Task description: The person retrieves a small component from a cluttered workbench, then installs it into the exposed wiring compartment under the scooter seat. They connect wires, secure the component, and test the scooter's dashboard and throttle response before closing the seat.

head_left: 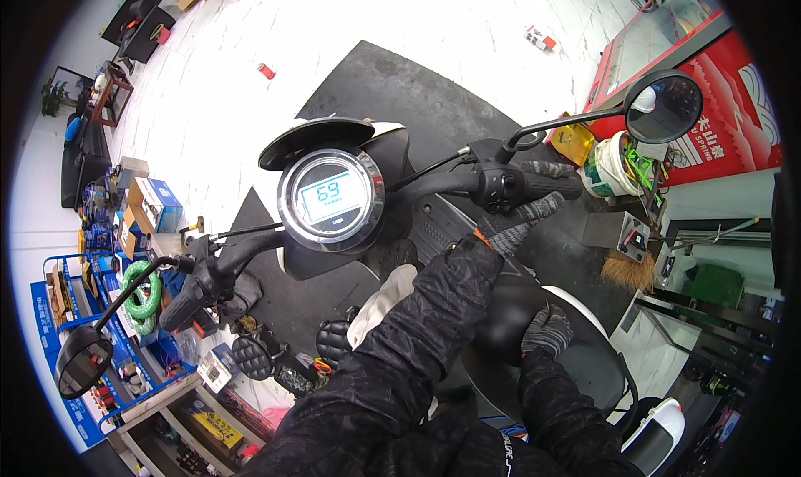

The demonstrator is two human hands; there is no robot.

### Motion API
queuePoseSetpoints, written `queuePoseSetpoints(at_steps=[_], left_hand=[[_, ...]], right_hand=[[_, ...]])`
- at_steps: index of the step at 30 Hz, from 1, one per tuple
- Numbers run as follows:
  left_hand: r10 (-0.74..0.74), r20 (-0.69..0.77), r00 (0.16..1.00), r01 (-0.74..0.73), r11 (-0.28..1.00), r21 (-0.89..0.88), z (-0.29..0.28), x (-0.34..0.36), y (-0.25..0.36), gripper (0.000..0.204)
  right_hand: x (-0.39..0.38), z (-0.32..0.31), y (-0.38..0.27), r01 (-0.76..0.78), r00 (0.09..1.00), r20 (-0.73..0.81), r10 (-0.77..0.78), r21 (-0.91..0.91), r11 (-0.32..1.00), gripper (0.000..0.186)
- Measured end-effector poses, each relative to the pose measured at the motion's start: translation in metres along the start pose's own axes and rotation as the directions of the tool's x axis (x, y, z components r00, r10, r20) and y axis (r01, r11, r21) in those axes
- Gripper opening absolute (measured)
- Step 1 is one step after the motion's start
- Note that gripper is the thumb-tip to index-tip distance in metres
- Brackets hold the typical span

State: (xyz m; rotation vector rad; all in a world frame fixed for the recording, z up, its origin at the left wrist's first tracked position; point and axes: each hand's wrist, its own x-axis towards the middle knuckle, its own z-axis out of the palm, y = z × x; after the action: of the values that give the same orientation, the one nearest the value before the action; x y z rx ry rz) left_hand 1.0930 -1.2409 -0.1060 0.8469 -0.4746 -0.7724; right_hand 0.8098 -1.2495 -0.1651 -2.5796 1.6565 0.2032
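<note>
A scooter with a round lit display (330, 200) stands before me, its handlebar running from lower left to upper right. My left arm reaches across it, and my left hand (521, 218), in a grey striped knit glove, closes round the right handlebar grip (557, 187). Gloved fingers show on both sides of that grip. Beside it is the black switch housing (498, 185). My right hand (547, 331), gloved alike, rests on the black seat (584, 369) with its fingers extended. The left handlebar grip (185, 302) has no hand on it.
Round mirrors stick out left (84, 362) and right (663, 107). At right stand a white bucket (607, 170) of green straps and a straw broom (627, 270). A blue shelf rack (62, 264) and black padded seats (254, 353) are at left. A dark mat (375, 81) lies under the scooter.
</note>
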Motion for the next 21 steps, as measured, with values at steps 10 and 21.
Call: queuePoseSetpoints(at_steps=[10, 21], left_hand=[[0.033, 0.062, 0.998, -0.030, 0.998, -0.054, 0.002, 0.001, 0.009, 0.048], [-0.019, 0.019, 1.000, 0.021, 0.997, -0.081, 0.004, 0.000, 0.007, 0.044]], right_hand=[[-0.001, -0.003, -0.002, 0.003, 1.000, 0.002, -0.003, 0.007, 1.000, 0.039], [0.001, -0.008, -0.007, -0.063, 0.995, 0.079, 0.065, -0.022, 0.998, 0.038]])
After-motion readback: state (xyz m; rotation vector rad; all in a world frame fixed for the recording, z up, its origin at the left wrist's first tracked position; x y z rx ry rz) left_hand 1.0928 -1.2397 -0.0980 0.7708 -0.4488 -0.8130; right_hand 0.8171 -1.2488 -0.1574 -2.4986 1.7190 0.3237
